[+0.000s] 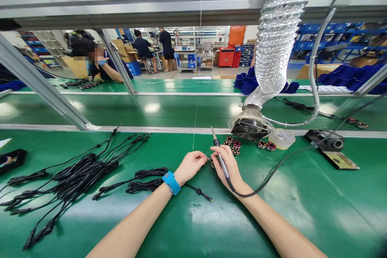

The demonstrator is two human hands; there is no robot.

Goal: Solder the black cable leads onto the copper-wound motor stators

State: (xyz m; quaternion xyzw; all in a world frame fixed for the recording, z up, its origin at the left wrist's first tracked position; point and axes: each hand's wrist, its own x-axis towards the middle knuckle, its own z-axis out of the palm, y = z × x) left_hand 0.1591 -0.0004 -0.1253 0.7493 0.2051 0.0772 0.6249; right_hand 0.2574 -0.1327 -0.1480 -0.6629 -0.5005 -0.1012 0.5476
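Note:
My right hand [228, 165] is closed round a soldering iron [223, 163], its metal tip pointing up and away from me and its cord trailing over my forearm. Under those fingers sits a small round part [212, 163], mostly hidden. Close by on the left, my left hand [191, 167] pinches something tiny at its fingertips, too small to make out. A thin wire [198, 68] hangs from above and runs down to behind this hand. Several round parts with red and copper coils [236, 145] lie beyond the iron. A black cable end [201, 192] with bare tips emerges beside my left wrist.
Bundled black cables [81, 177] cover the left of the green bench [302, 217]. A fan [250, 127] on a foil duct [275, 28], a tape roll [281, 138] and a soldering iron stand [331, 143] stand right. A person [104, 62] works across the bench.

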